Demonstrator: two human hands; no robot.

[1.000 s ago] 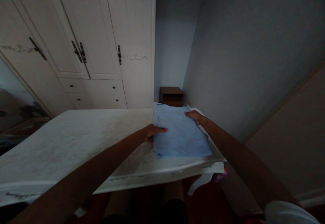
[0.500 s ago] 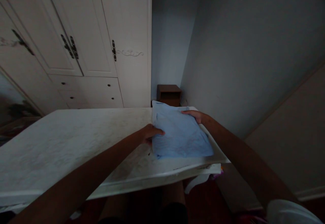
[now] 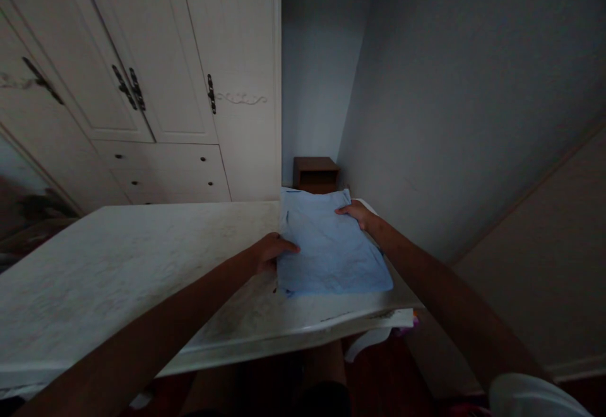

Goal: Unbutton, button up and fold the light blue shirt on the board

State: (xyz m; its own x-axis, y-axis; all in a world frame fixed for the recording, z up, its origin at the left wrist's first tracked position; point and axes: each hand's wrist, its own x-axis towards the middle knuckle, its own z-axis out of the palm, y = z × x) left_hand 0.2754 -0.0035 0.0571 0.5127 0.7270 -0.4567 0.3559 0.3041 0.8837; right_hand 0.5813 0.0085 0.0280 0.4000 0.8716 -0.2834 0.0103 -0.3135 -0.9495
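A light blue folded cloth (image 3: 331, 246), which looks like a folded garment, lies at the right end of the white table (image 3: 165, 259). My left hand (image 3: 272, 250) grips its left edge, with the thumb on top and the other fingers hidden beneath. At the far right edge, my right hand (image 3: 356, 211) holds the cloth the same way, thumb on top and fingers mostly out of sight. The near edge of the cloth rests close to the table's front edge, lying roughly flat.
A white wardrobe (image 3: 246, 38) with dark handles stands behind the table. In the corner sits a small brown cabinet (image 3: 315, 164). A grey wall (image 3: 449, 89) runs along the right side. Something pink (image 3: 407, 328) pokes out under the table's right front corner.
Both hands have shifted slightly left together with the cloth. Its far right corner now stands up more plainly beside my right hand.
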